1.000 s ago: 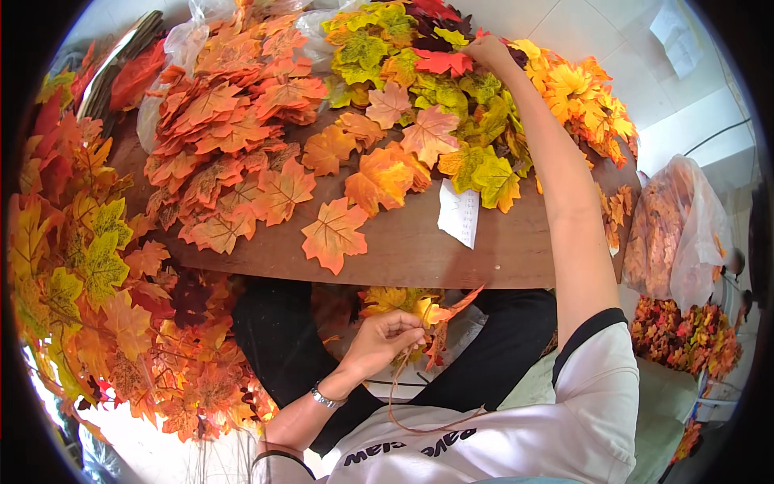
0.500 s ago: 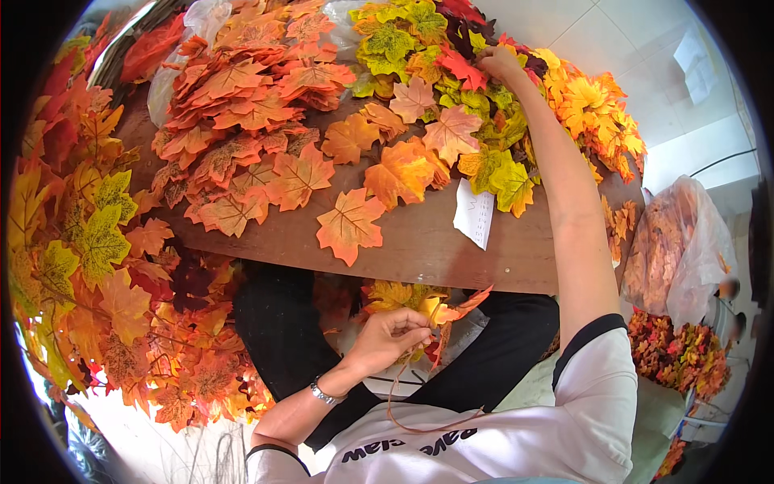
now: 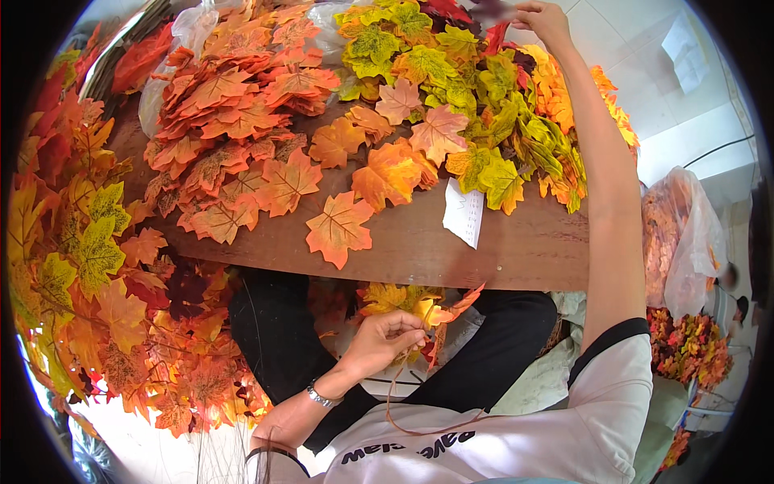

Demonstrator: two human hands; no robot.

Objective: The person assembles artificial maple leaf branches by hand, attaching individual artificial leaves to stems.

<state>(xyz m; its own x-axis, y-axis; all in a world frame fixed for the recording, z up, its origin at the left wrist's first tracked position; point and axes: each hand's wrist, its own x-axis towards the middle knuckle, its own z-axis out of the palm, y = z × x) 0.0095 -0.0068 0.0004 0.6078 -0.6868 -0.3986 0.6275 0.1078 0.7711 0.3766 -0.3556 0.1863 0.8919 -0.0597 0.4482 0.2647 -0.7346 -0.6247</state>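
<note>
My left hand (image 3: 385,340), above my lap, is closed in a pinch on a small spray of artificial maple leaves (image 3: 431,311), yellow and orange. A thin brown stem (image 3: 390,403) trails from it across my shirt. Far out at the back of the table, my right hand (image 3: 548,24) has its fingers pinched at a blurred dark maroon leaf (image 3: 488,10). Just below those fingertips lies a red leaf (image 3: 497,36), beside a heap of yellow-green leaves (image 3: 435,64).
Orange leaf piles (image 3: 242,97) cover the left of the brown table (image 3: 387,262), with loose leaves (image 3: 339,230) and a torn paper slip (image 3: 463,214) nearer. Leafy branches (image 3: 105,298) crowd the left. A plastic bag of leaves (image 3: 677,242) stands at the right.
My right hand has lifted off the leaf heap and moved right and farther away, with a dark leaf at its fingertips. My left hand keeps its pinch almost unmoved.
</note>
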